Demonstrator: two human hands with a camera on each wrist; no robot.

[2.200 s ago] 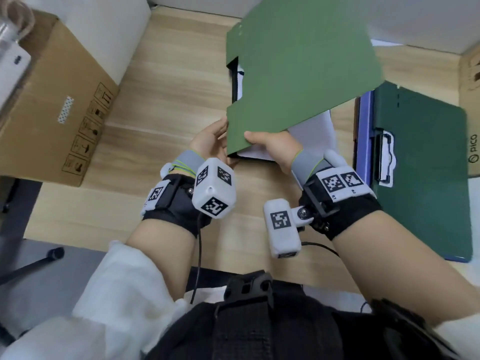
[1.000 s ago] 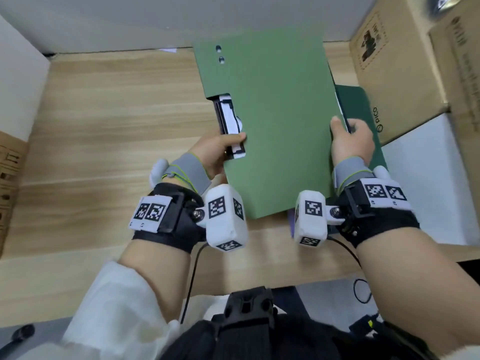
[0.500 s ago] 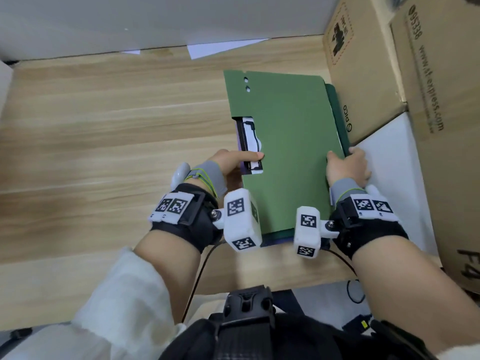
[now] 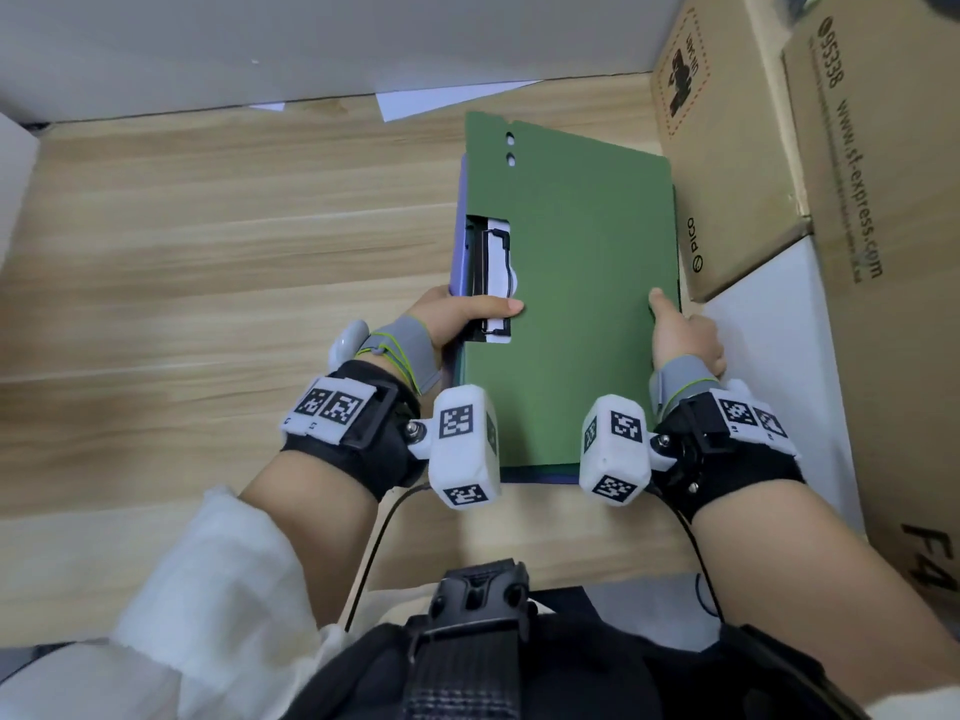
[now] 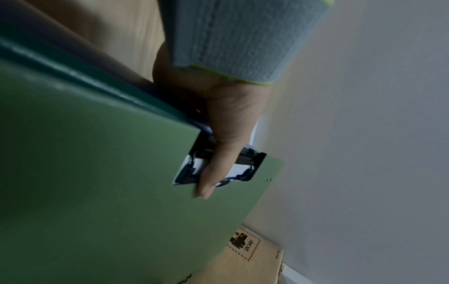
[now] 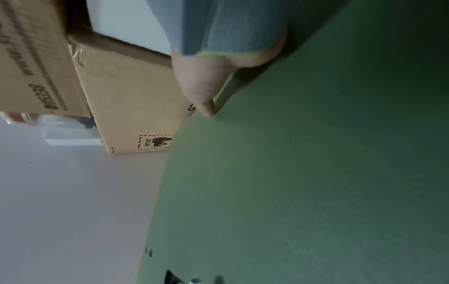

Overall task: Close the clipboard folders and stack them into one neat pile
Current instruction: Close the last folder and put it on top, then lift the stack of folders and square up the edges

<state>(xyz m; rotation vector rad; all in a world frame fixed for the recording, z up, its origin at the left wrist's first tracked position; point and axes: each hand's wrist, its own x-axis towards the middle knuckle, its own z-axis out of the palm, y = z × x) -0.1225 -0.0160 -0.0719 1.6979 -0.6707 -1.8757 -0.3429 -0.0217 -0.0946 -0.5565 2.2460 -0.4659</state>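
Observation:
A light green clipboard folder [image 4: 571, 304] lies closed on top of a pile at the right of the wooden table [image 4: 208, 252]. Below it a purple folder [image 4: 456, 252] shows along the left and near edges, and a darker green folder [image 4: 677, 241] peeks out on the right. My left hand [image 4: 457, 317] grips the top folder's left edge, its thumb across the metal clip [image 4: 493, 262]. My right hand [image 4: 685, 335] holds the right edge, thumb pressed on the cover and fingers curled beside the pile. In the left wrist view the thumb of my left hand [image 5: 218, 124] crosses the clip [image 5: 248, 169]. In the right wrist view my right hand [image 6: 201, 86] pins the green cover [image 6: 303, 173].
Two cardboard boxes [image 4: 727, 148] [image 4: 893, 252] stand tight against the pile's right side, on a white surface [image 4: 769, 356]. A white paper sheet [image 4: 441, 101] lies at the table's back edge by the wall. Bare table stretches to the left.
The green folder's raised cover came shut, and both hands carried it right and set it down on the purple and dark green folders. Since half a second ago it has barely shifted.

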